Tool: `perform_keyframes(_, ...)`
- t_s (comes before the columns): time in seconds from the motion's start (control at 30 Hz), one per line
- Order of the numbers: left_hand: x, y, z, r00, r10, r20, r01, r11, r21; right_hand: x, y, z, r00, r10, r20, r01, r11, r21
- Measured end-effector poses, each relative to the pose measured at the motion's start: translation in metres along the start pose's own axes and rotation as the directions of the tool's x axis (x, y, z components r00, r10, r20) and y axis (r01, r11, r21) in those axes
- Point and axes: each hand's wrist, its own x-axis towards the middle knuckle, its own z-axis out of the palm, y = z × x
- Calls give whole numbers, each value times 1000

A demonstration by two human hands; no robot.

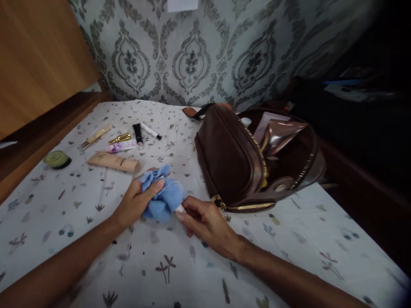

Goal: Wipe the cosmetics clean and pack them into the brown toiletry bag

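A crumpled blue cloth (168,194) is gripped in my left hand (144,194), thumb pressed on top of it. My right hand (205,220) pinches a small white item (180,209) at the cloth's right side; most of that item is hidden by the cloth and fingers. Just beyond my left hand lies a beige squeeze tube (114,161). To the right of both hands stands a dark brown bag (224,149), unzipped, with a shiny rose-gold pouch (282,132) showing inside.
Farther back on the printed sheet (173,273) lie a pink-and-white tube (122,146), a gold clip-like item (120,137), a black tube (138,133), a white pen-like tube (150,131) and slim beige sticks (94,137). A green round item (58,159) sits at left, near a wooden panel (45,55).
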Motion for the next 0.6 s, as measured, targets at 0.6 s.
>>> perform_keyframes(0.6, -30, -40, 11, 997, -45, 63, 27, 963, 269, -4, 18, 2, 970, -109, -218, 82, 988, -129)
